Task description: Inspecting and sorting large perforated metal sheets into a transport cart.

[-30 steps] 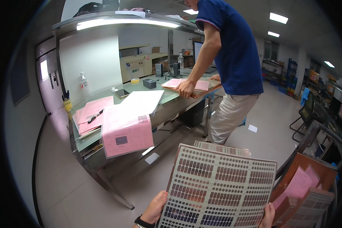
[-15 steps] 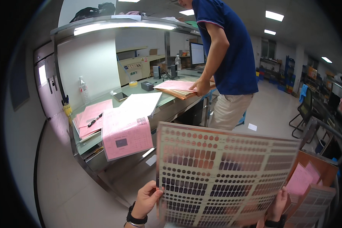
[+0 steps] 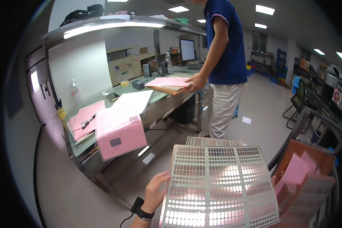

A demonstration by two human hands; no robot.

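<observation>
The person's left hand (image 3: 155, 192) is reaching up with its fingers loosely spread, its fingertips meeting the left edge of a flat, rectangular, pale green panel with rows of shiny ovals and rounded bars (image 3: 226, 182). Blur is obscuring whether the thumb is pinching that edge. The right hand (image 3: 273, 181) is showing only as fingertips at the opposite edge; the panel is hiding the rest, so its grip cannot be told. The panel is lying between the 2 hands, tilting towards the wearer, its lower edge running near the frame's bottom. A black wristband (image 3: 138, 206) is circling the left wrist.

Just beyond, a 2nd patterned panel (image 3: 214, 141) is peeking out, mostly covered. To the right, pink paper sheets (image 3: 298, 173) are standing in a brown rack.

Farther off, a pink printed sheet in a clear sleeve (image 3: 121, 138) is hanging over the green-topped table's (image 3: 83, 149) edge; its print is proving too small to read. A co-worker in a blue shirt (image 3: 228, 49), head cut off above, is touching a pink-topped paper stack (image 3: 167, 82).
</observation>
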